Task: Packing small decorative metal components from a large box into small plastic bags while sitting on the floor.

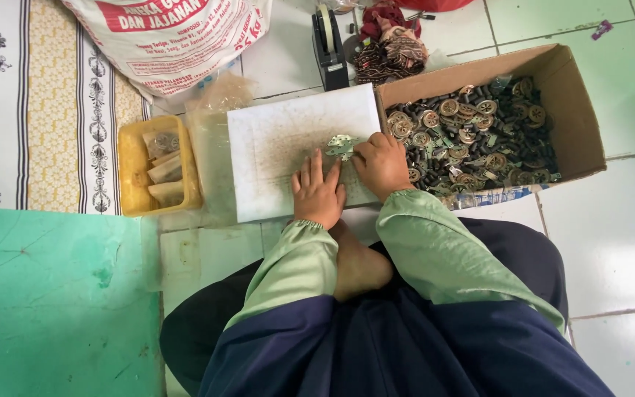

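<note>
Lap: dark blue cloth and green sleeves are seen nearest, with a bare foot (358, 268) tucked between the forearms.
Left hand (317, 195): laid flat and released on the white board (281, 154), fingers spread, nothing grasped.
Right hand (382, 165): curled, its fingertips pinching or pressing the small pale green piece (341, 146); which of the two cannot be told.
Piece: lying on the board's right part, just beside the box (575, 110).
Risk: the piece could be slid off the board edge, judged from the light hold; loose wheels (472, 132) could be spilled if the box is nudged.
Packages: a white sack (170, 37) with a red label panel is at top left; a yellow tray (132, 176) holds small packets; a black tape dispenser (328, 44) stands behind the board.
</note>
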